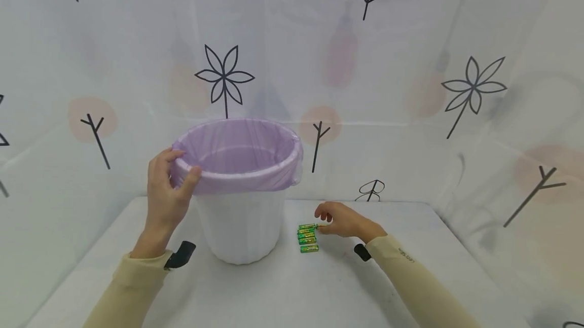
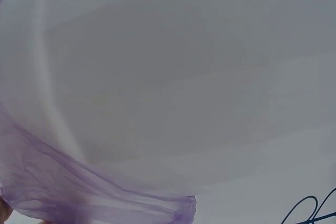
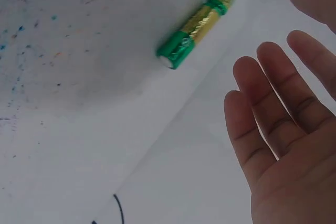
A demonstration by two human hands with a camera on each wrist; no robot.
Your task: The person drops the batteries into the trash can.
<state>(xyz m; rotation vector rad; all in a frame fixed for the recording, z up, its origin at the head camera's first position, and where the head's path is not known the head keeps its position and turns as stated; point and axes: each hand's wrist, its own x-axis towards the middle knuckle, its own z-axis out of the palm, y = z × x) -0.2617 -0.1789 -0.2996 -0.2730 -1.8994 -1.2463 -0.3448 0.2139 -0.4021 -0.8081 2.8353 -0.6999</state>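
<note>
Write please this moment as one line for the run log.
left hand: grips purple-lined rim of white bin | right hand: beside green batteries | batteries: on white table, right of bin

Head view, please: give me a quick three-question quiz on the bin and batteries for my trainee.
1. True or false: the purple liner is folded over the rim of the white bin.
2. Which hand holds the bin's rim? A) left B) right C) both
3. Fill the gap: in the head view, the green and gold batteries lie to the ____ of the bin.

Key: 1. True. 2. A, the left hand. 3. Right.
</note>
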